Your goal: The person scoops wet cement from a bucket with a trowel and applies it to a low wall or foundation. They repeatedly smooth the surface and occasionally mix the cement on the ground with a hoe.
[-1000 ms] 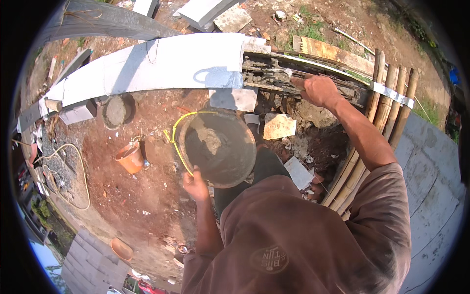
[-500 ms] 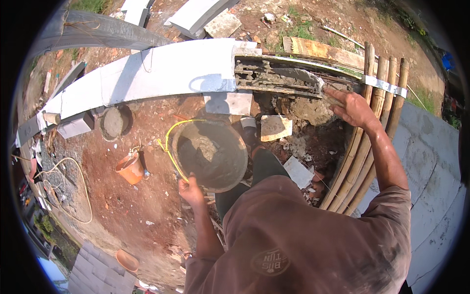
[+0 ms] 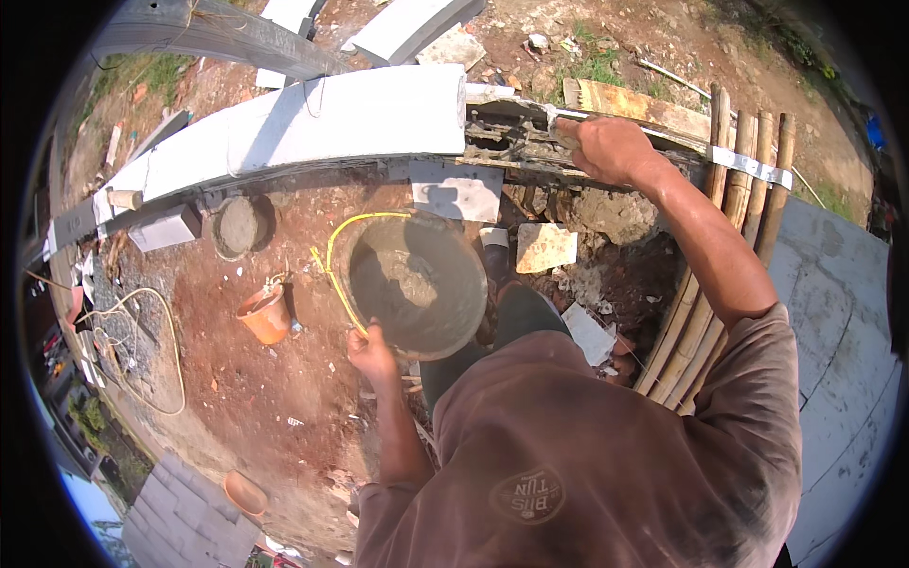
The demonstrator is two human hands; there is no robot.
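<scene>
Where left fingers (image 3: 358,344) grip, the basin rim (image 3: 402,351) lies.

Small oval print (image 3: 526,497) with lettering, on brown shirt (image 3: 615,426), between 5 and 6 o'clock; letters reversed or upside down, can't tell which. No other readable text.

A loose, faded brown T-shirt (image 3: 606,417), mottled with lighter patches, is worn. An oval emblem (image 3: 525,496) containing block lettering is printed on the T-shirt's chest. Short sleeves (image 3: 743,379) are fitted at both sides of the T-shirt. Dark trousers (image 3: 525,317) are exposed beyond the T-shirt's hem.
</scene>
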